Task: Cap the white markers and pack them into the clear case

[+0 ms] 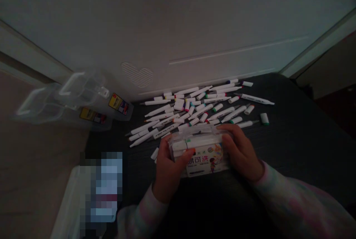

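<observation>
Between my two hands is a clear plastic marker case (205, 161) with a printed label showing a cartoon figure and characters. My left hand (169, 168) grips its left end, the thumb lying across the front. Around the right end my right hand (241, 150) is closed, thumb near the top corner. White contents show through the case, but I cannot make them out fully. Just beyond it, many loose white markers (225, 113) and separate caps (264, 119) lie scattered on the dark table (294, 139).
Two clear plastic cases with handles and yellow labels, one nearer (94, 116) and one farther (119, 102), stand at the table's left side. A pixelated, bright-screened object (107, 187) is at lower left. A white panel with heart shapes (137, 74) rises behind the table.
</observation>
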A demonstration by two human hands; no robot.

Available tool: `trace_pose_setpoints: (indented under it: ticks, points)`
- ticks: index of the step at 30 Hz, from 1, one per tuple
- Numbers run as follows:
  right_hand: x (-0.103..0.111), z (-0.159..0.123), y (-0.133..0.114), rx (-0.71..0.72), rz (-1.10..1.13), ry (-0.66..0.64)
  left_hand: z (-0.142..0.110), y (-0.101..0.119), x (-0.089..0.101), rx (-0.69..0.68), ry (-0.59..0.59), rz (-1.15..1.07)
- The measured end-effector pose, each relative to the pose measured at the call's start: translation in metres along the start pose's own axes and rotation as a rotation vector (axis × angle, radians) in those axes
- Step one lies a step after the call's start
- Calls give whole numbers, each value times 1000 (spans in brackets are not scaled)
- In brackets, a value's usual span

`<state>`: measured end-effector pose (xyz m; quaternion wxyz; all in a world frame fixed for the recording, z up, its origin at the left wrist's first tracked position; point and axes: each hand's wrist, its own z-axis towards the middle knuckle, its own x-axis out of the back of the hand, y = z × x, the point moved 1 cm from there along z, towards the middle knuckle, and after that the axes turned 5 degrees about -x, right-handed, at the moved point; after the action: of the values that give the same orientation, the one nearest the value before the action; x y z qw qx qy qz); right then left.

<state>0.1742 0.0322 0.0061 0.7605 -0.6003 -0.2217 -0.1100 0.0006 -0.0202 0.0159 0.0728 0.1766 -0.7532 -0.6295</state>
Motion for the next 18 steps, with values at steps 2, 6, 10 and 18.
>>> trace_pose_setpoints:
  ticks: [2,6,10,18]
  points:
    - [-2,-2,2,-18,34,1,-2,-3,0,-84,13,7]
    - [-3,-4,4,-24,50,13,-3,-11,0,-223,18,58]
    - [-1,-6,6,-35,50,29,-4,-13,1,-269,17,154]
    - [-2,-7,9,1,28,106,-8,-13,3,-368,-19,332]
